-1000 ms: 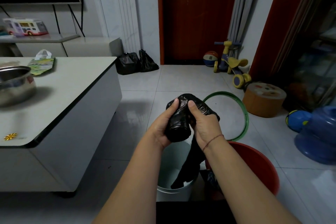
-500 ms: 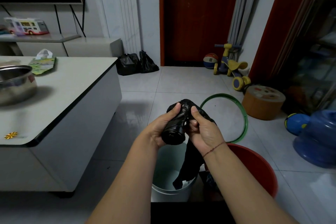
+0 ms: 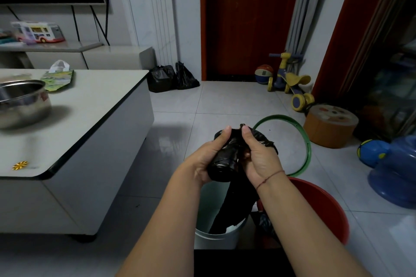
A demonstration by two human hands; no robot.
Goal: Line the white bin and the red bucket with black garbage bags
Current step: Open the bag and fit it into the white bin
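Where hands (image 3: pixel 236 155) meet, bag roll (image 3: pixel 224 164).

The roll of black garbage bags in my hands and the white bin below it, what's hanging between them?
In the head view, a loose strip of black bag hangs from the roll of black garbage bags down into the white bin; nothing else.

A hanging black bag (image 3: pixel 234 204) partly blocks the white bin (image 3: pixel 216 235); the red bucket (image 3: pixel 326 207) gapes open.
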